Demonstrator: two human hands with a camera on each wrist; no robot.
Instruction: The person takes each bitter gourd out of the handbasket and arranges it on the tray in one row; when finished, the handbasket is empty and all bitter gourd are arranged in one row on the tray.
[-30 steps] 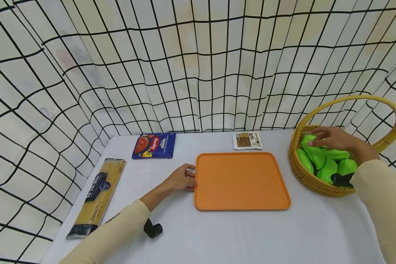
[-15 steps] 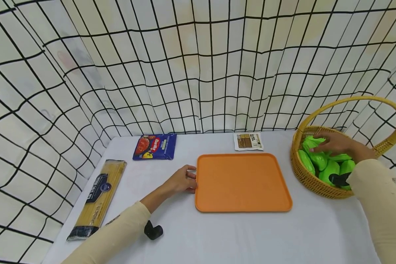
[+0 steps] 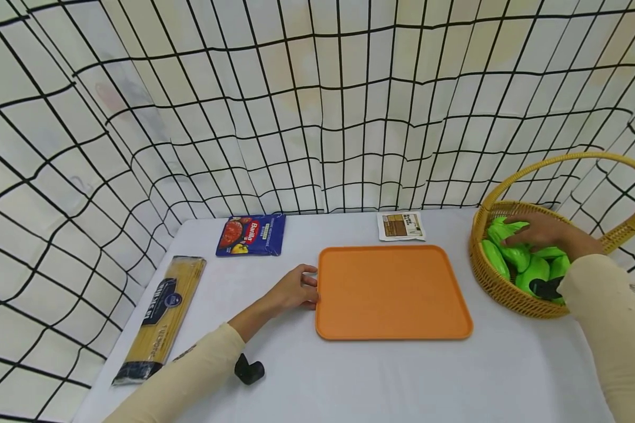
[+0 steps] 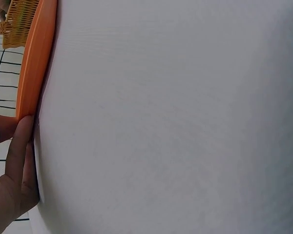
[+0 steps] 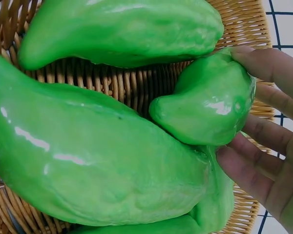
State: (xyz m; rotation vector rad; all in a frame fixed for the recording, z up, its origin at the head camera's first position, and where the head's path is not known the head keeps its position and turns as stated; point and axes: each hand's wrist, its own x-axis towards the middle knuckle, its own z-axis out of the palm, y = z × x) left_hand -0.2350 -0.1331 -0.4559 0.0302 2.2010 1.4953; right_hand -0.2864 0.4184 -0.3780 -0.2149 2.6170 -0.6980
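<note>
In the head view my left hand (image 3: 292,291) is at the left edge of the orange tray (image 3: 394,294). The left wrist view has its fingertips pinching the tray's rim (image 4: 38,61), one from above and one at the side. My right hand (image 3: 542,230) reaches into the wicker basket (image 3: 489,279) under its tall handle. Several glossy green peppers lie inside. Seen from the right wrist, thumb and fingers go round a small curved green pepper (image 5: 212,100), which still lies among the others. A large green pepper (image 5: 93,151) lies beside it.
A blue Barilla pouch (image 3: 251,235) and a pack of spaghetti (image 3: 161,317) lie on the white table at the left. A small white-brown packet (image 3: 401,226) is behind the tray. Black netting before white cloth surrounds the table's far and side edges.
My right hand has moved down and in among the peppers, its fingers closing round one. My left hand stays at the tray's edge. The whole view has shifted slightly.
</note>
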